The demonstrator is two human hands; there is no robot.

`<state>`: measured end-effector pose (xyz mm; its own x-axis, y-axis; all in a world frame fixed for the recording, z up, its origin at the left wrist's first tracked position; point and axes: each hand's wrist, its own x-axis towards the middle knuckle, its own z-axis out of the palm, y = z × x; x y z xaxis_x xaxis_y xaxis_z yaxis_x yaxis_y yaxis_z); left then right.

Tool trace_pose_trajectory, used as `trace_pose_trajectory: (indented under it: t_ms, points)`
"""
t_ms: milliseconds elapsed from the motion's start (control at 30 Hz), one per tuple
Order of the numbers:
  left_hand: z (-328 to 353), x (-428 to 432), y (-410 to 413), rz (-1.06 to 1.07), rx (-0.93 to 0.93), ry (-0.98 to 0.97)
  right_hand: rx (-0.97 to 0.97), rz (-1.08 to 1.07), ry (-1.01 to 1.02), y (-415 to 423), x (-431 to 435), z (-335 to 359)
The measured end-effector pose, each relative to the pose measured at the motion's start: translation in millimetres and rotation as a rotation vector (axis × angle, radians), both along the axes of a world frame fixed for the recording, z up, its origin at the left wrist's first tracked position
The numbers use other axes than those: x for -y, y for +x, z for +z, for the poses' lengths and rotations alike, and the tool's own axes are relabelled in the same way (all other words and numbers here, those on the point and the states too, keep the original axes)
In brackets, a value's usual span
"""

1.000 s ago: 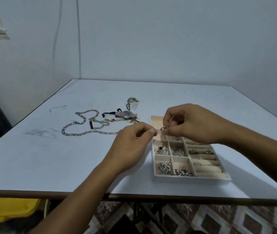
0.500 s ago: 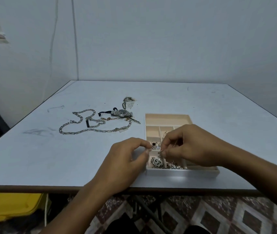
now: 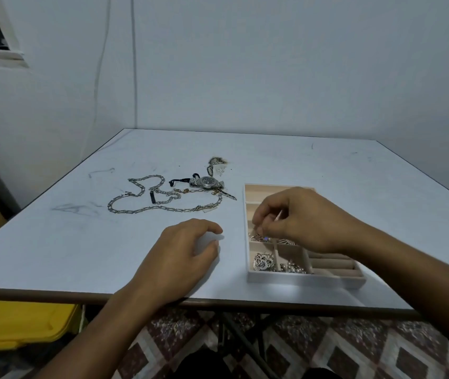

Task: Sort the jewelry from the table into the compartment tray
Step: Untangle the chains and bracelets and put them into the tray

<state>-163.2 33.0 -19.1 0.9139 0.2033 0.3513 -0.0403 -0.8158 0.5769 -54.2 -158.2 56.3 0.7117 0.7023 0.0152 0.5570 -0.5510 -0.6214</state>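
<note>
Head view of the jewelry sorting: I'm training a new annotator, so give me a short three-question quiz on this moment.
1. True or false: the long chain lies in the compartment tray.
2. The wristwatch lies: A) in the tray; B) on the table, left of the tray; C) on the floor.
3. Which hand works over the tray, and what does the other do?

Key
1. False: the long chain lies on the table.
2. B.
3. The right hand pinches a small piece over the tray; the left hand rests on the table, holding nothing.
</note>
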Motion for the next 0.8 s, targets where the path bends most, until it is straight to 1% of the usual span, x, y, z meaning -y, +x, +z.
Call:
trace_pose_trajectory:
  t_ms: [100, 233, 400, 600, 733, 800]
  points:
    - [2, -10, -4, 0.04, -0.03, 0.045, 0.033, 0.029, -0.016, 9, -28, -7]
    - [4, -27, -12, 0.101, -0.068, 0.079, 0.168, 0.062, -0.05, 24, -79, -22]
    - [9, -54, -18, 0.167, -0.06, 0.057, 0.267, 0.077, -0.12, 38, -146, -35]
    - [20, -84, -3, 0.215, -0.023, -0.015, 0.345, 0.077, -0.28, 48, -193, -40]
    - [24, -100, 9, 0.255, 0.005, -0.133, 0.359, 0.109, -0.347, 53, -204, -34]
    - [25, -105, 16, 0.277, 0.014, -0.223, 0.38, 0.122, -0.368, 53, -205, -32]
